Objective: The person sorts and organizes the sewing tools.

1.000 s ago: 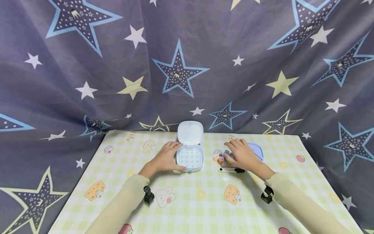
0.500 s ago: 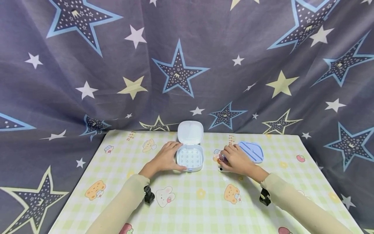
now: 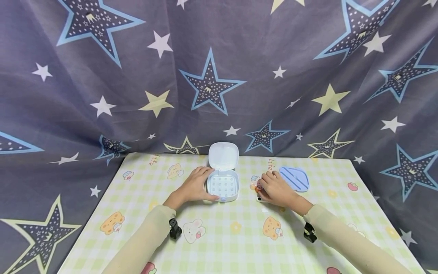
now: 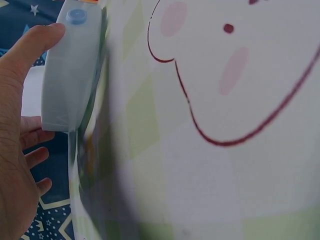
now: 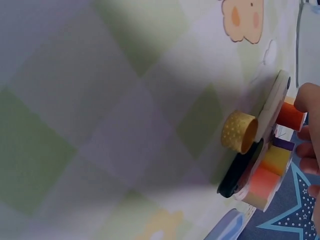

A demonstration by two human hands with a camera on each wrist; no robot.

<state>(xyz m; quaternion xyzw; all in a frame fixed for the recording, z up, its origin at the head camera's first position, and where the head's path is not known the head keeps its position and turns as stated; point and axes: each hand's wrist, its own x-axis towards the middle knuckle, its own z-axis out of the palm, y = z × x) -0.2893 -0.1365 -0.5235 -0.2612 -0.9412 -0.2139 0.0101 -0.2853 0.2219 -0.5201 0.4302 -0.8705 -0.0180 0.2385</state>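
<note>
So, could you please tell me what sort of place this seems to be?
Probably an indoor tabletop area arranged for recording, though I can't be certain: a star-patterned cloth hangs as a backdrop, the checked tabletop bears cartoon prints, and small black devices sit at both wrists.

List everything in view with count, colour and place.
box: 1, pale blue, centre, lid raised
panel: 1, blue, right of box
spool-like pieces: several, count unclear; orange, yellow, coral among them; right of box
slim tool: 1, white and black, beside those pieces
ring: 1, gold, by slim tool
tablecloth: 1, green-white check, underneath
curtain: 1, dark with stars, behind
wrist cameras: 2, black, one per cuff
sleeves: 2, cream, left and right
left hand: 1, bare, gripping box's left side
right hand: 1, bare, pinching orange piece
</note>
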